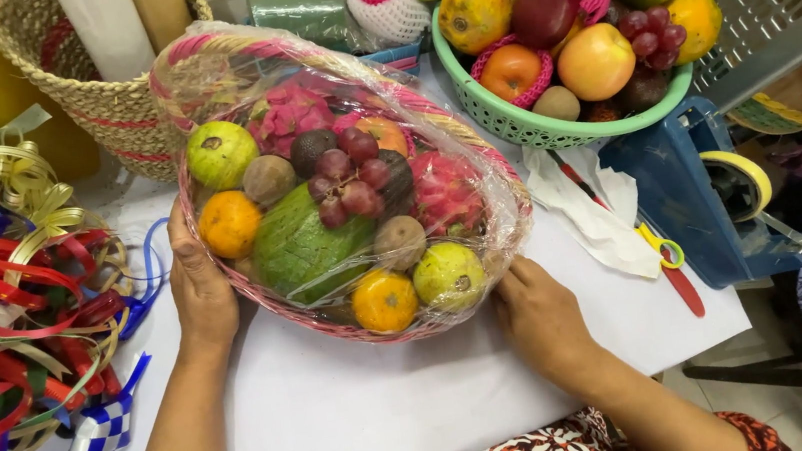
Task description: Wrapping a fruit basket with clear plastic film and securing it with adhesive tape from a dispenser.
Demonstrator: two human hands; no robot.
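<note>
Because the pink woven basket of mixed fruit (221, 238) sits at the middle of the white tabletop (362, 411), every position below is given relative to it.

Far left of the basket, a heap of curled gift ribbons in red, gold, blue and white (22, 299) lies on the table edge, apparently stock kept within reach. Behind the basket to the left stands a tan woven straw basket with red bands (111, 107) holding paper rolls.

The left hand (198, 284) is flat against the basket's left wall, fingers together and pressed up along the rim; it appears to brace the basket against sliding. The basket holds a green papaya, oranges, guavas, red grapes, dragon fruit and kiwis, all under a sheet of clear plastic film (454, 164) drawn tight over the handle, evidently to keep the fruit from shifting.

The right hand (537, 316) rests at the basket's lower right edge, fingers curled under where the film gathers; whether it pinches the film cannot be told.

Behind the basket to the right, a green plastic bowl of loose fruit (551, 126) holds further pieces. Right of the basket lie red-and-yellow-handled scissors (669, 260) on a crumpled white sheet, beside a blue tape dispenser with a yellow roll (709, 190).
</note>
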